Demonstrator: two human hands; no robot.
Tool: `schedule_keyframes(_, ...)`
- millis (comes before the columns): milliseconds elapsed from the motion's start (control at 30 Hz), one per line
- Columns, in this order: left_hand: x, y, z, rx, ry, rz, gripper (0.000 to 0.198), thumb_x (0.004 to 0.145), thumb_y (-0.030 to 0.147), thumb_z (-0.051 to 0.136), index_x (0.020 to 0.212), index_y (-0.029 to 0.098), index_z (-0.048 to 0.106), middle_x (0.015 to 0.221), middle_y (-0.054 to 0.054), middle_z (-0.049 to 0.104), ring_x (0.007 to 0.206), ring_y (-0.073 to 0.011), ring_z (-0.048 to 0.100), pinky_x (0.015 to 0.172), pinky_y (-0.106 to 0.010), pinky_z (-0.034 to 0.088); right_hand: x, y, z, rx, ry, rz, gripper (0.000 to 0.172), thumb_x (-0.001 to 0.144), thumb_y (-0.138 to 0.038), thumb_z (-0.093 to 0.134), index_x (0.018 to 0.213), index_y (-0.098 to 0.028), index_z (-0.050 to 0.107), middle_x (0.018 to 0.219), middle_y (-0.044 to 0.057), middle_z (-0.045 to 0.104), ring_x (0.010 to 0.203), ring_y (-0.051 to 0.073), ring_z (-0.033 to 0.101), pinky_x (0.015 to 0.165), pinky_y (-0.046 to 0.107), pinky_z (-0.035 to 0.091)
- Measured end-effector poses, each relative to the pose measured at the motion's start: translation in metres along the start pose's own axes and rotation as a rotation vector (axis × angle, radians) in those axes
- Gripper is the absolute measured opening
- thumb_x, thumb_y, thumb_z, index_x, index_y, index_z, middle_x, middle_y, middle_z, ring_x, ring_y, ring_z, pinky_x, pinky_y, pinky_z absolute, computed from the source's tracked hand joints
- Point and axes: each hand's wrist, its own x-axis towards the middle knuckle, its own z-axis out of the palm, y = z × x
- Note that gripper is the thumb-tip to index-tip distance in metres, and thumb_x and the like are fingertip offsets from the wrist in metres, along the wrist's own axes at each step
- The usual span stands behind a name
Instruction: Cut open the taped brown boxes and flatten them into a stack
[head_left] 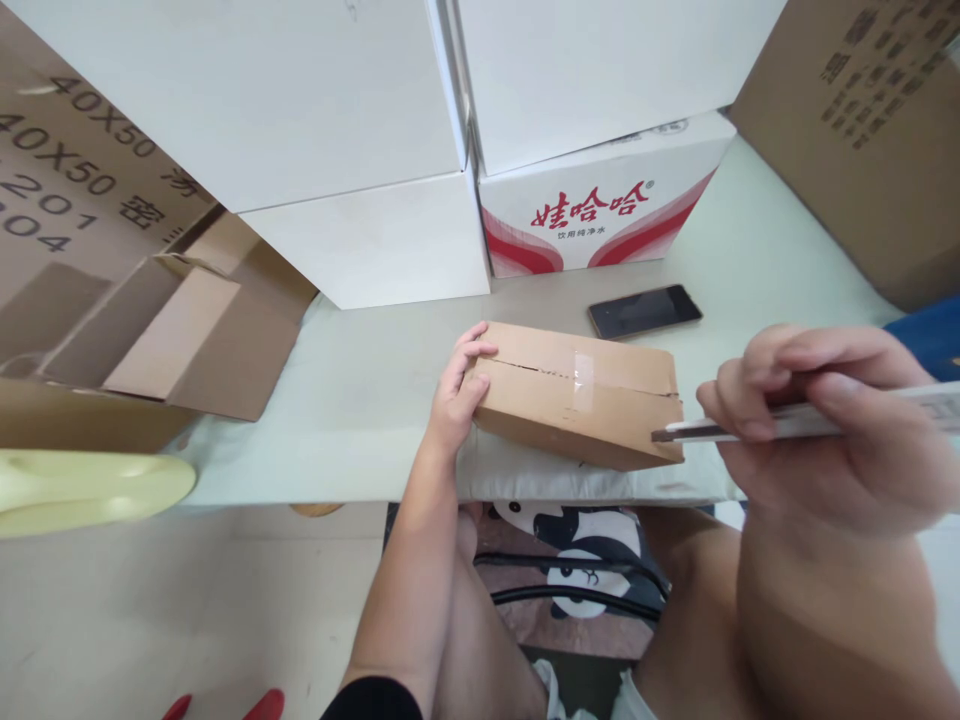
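Observation:
A small brown cardboard box (551, 395) rests near the front edge of the table, its top seam facing up with a short piece of clear tape (583, 380) across it. My left hand (456, 392) grips the box's left end, fingers over the top edge. In my right hand (825, 410) is a slim white utility knife (802, 422), closed in the fingers. Its dark narrow tip points left and appears over the right end of the box; whether it touches the cardboard, I cannot tell.
A black phone (645, 311) lies behind the box. White cartons (600, 210) are stacked at the back. An opened cardboard carton (217, 340) stands at the left, a large brown carton (862, 150) at the right. A pale yellow plastic item (97, 490) juts in at left.

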Motion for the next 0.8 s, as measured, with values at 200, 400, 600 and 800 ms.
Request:
schedule_keyframes(200, -0.001, 0.001, 0.000, 0.023, 0.000, 0.014, 0.052, 0.089, 0.071, 0.060, 0.116, 0.027, 0.064, 0.159, -0.014, 0.050, 0.149, -0.0389, 0.047, 0.122, -0.062, 0.036, 0.003, -0.002, -0.007, -0.023, -0.012, 0.032, 0.037, 0.080, -0.055, 0.076, 0.061, -0.024, 0.070, 0.043, -0.003, 0.047, 0.033, 0.010, 0.035, 0.035, 0.030, 0.026)
schedule_keyframes(400, -0.001, 0.003, 0.000, 0.015, -0.002, -0.003, 0.053, 0.088, 0.071, 0.061, 0.116, 0.026, 0.064, 0.159, -0.014, 0.050, 0.149, -0.0390, 0.046, 0.122, -0.062, 0.036, 0.007, -0.013, -0.019, 0.029, 0.036, 0.221, 0.056, 0.067, -0.057, 0.088, 0.053, -0.022, 0.045, 0.041, -0.010, 0.020, 0.031, 0.005, 0.013, 0.032, 0.025, 0.016)
schedule_keyframes(600, -0.001, 0.003, 0.000, 0.011, 0.007, -0.001, 0.053, 0.088, 0.071, 0.061, 0.115, 0.026, 0.064, 0.158, -0.014, 0.050, 0.149, -0.0394, 0.046, 0.122, -0.062, 0.036, 0.007, -0.008, -0.009, -0.142, 0.241, 0.176, 0.024, 0.066, -0.035, 0.077, 0.061, -0.025, 0.056, 0.036, -0.009, 0.032, 0.030, 0.008, 0.019, 0.033, 0.026, 0.014)
schedule_keyframes(800, 0.000, 0.004, 0.000, 0.016, 0.018, -0.003, 0.054, 0.087, 0.073, 0.062, 0.114, 0.026, 0.065, 0.157, -0.014, 0.052, 0.148, -0.0390, 0.048, 0.121, -0.061, 0.038, 0.004, 0.010, -0.015, -0.962, 0.154, 0.250, 0.021, 0.076, -0.039, 0.066, 0.089, -0.023, 0.069, 0.071, 0.001, 0.064, 0.058, 0.015, 0.052, 0.053, 0.031, 0.038)
